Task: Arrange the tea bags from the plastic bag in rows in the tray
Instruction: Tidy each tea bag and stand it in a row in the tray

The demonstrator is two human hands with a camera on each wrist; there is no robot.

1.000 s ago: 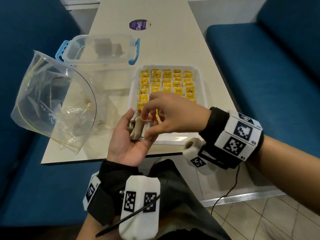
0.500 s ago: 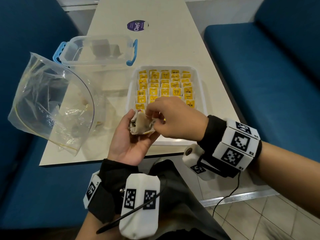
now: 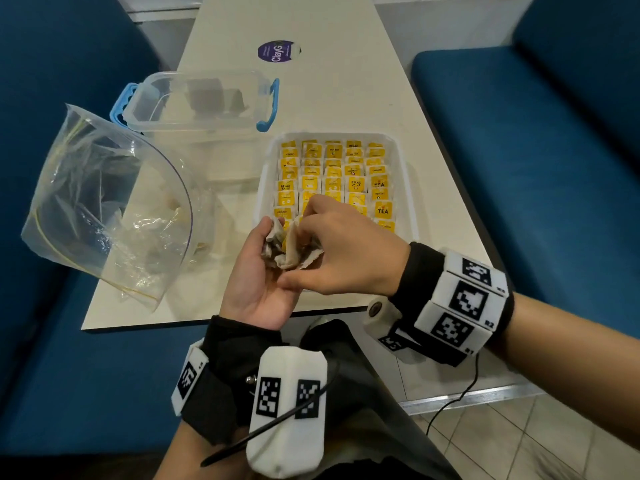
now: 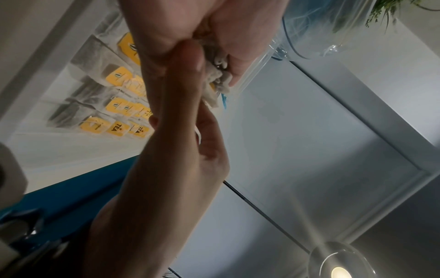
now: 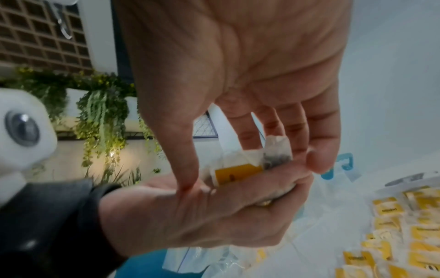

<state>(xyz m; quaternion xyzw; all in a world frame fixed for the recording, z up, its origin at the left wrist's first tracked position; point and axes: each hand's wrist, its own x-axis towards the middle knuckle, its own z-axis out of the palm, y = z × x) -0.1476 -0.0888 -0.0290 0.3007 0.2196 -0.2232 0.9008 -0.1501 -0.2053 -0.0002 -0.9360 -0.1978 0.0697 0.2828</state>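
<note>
My left hand [image 3: 265,261] lies palm up over the table's near edge and cups a crumpled bunch of tea bags [image 3: 289,252]. My right hand [image 3: 313,237] reaches over it from the right, fingers curled down, and pinches one bag of the bunch. In the right wrist view its fingertips [image 5: 319,161] touch a tea bag [image 5: 238,172] with a yellow tag. The white tray [image 3: 410,188] sits just behind both hands and holds several rows of tea bags with yellow tags [image 3: 332,171]. Its near rows are hidden by my hands. The clear plastic bag [image 3: 104,202] stands open at the left.
A clear lidded box with blue handles [image 3: 204,102] stands behind the bag, left of the tray. A purple sticker [image 3: 277,51] marks the far table. Blue benches [image 3: 554,168] flank the table on both sides.
My right hand's fingers have come down from just above the bunch and closed on it. The bunch has loosened and spread in my left palm. The tray and the bag have not moved.
</note>
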